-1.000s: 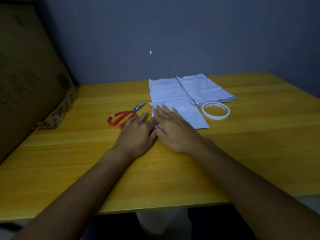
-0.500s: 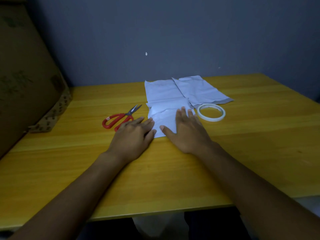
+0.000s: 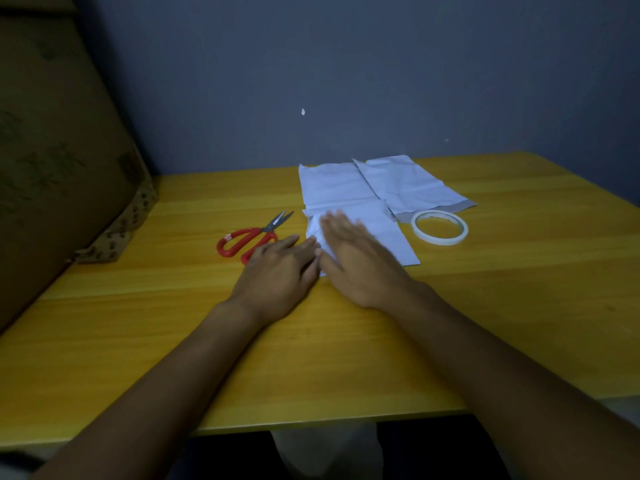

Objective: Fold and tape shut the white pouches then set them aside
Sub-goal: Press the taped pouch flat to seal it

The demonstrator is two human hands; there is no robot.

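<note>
Left hand: your left hand [image 3: 277, 271] lies flat and open, palm down on the yellow table [image 3: 485, 323]; fingertips touch the left edge of the folded pouch, gripping nothing.
Right hand: your right hand [image 3: 360, 261] is spread flat, palm down, pressing on the folded pouch [image 3: 388, 233]; fingers extended, not curled around anything. It looks slightly blurred, so exact finger contact is uncertain.
Folded pouch: white, centre of the table, just at 12 o'clock of both hands; its near left part is under your right palm.
Flat pouches: one [image 3: 332, 185] lies at 12 o'clock of the folded one, touching it; another [image 3: 412, 185] sits at about 1 o'clock, angled, overlapping its neighbour's edge.
Tape roll [image 3: 439, 227]: flat on the table at 3 o'clock of the folded pouch, just beside it.
Scissors [image 3: 252, 235]: red handles, blades closed, at 9 o'clock of the folded pouch; your left fingers partly cover one handle loop.
Cardboard box [image 3: 59, 150]: far left, at 9 o'clock of the scissors.
</note>
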